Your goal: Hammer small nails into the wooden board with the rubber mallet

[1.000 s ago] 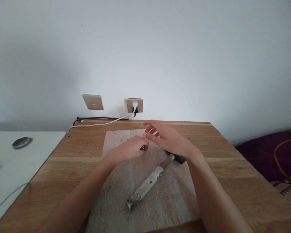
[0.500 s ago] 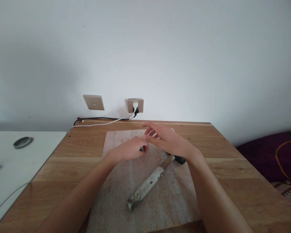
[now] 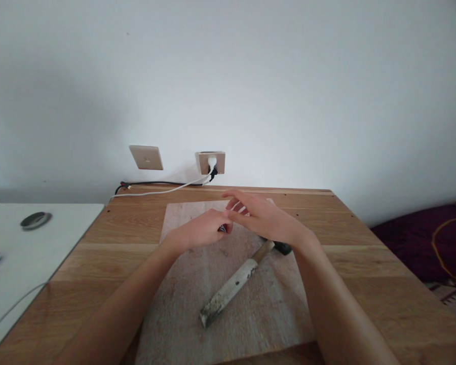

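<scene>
My left hand point(image 3: 202, 231) is curled in a pinch over a pale worn board point(image 3: 220, 289) on the wooden table point(image 3: 365, 263). A small dark object point(image 3: 223, 228) shows at its fingertips; I cannot make out what it is. My right hand point(image 3: 264, 219) hovers just to its right, fingers stretched out and apart, tips close to the left hand's pinch. A hammer point(image 3: 235, 284) with a white-smeared wooden handle lies diagonally on the board below both hands. Its dark head point(image 3: 283, 248) sits under my right wrist.
A wall socket point(image 3: 212, 162) with a white plug and a blank plate point(image 3: 147, 157) are on the wall behind. White and black cables point(image 3: 155, 188) run along the table's far edge. A white surface point(image 3: 23, 253) with a round dark disc point(image 3: 34, 220) adjoins on the left. Dark fabric lies right.
Both hands stay almost in place over the board. The right fingers have shifted slightly toward the left hand's pinch. The hammer has not moved.
</scene>
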### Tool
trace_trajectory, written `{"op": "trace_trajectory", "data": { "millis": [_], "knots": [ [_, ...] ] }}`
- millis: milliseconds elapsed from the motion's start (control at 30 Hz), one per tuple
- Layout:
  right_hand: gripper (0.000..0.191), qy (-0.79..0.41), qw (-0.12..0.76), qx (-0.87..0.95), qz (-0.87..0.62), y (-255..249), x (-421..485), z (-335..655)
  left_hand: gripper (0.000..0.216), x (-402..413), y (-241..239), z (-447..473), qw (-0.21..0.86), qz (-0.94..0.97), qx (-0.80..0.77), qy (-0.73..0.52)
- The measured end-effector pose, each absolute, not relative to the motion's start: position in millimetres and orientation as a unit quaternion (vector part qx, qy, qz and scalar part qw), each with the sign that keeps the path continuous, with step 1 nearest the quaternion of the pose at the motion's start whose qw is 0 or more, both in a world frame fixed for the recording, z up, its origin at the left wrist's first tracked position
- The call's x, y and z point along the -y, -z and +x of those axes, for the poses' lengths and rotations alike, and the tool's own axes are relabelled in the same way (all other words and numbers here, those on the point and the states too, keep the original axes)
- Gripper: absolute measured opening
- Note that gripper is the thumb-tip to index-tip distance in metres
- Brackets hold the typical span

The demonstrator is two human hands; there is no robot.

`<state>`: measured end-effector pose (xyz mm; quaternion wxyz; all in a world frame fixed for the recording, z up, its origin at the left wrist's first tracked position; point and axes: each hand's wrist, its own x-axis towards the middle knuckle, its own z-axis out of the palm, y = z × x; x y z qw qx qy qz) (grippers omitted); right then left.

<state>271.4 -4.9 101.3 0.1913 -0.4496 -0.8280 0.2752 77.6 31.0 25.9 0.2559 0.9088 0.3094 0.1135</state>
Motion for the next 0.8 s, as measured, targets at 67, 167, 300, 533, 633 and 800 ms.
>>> {"op": "trace_trajectory", "data": {
  "millis": [67, 167, 300, 533, 633, 800],
  "knots": [
    [0.040, -0.272, 0.193, 0.829, -0.449, -102, 4, 271, 0.020, -31, -25, 78, 0.257, 0.908, -0.311, -0.110],
    [0.038, -0.262, 0.184, 0.833, -0.452, -102, 3, 272, 0.021, -31, -27, 77, 0.255, 0.909, -0.315, -0.101],
    [0.021, -0.203, 0.083, 0.851, -0.478, -97, 1, 271, 0.020, -31, -35, 70, 0.255, 0.900, -0.344, -0.079],
    [0.017, -0.172, -0.030, 0.867, -0.467, -70, 2, 245, 0.022, -42, -45, 48, 0.228, 0.893, -0.383, -0.068],
    [0.027, -0.152, -0.032, 0.876, -0.457, -58, 2, 233, 0.022, -47, -45, 41, 0.203, 0.895, -0.393, -0.062],
    [0.028, -0.144, -0.011, 0.894, -0.425, -57, 13, 215, 0.025, -53, -44, 27, 0.180, 0.886, -0.421, -0.074]
  ]
}}
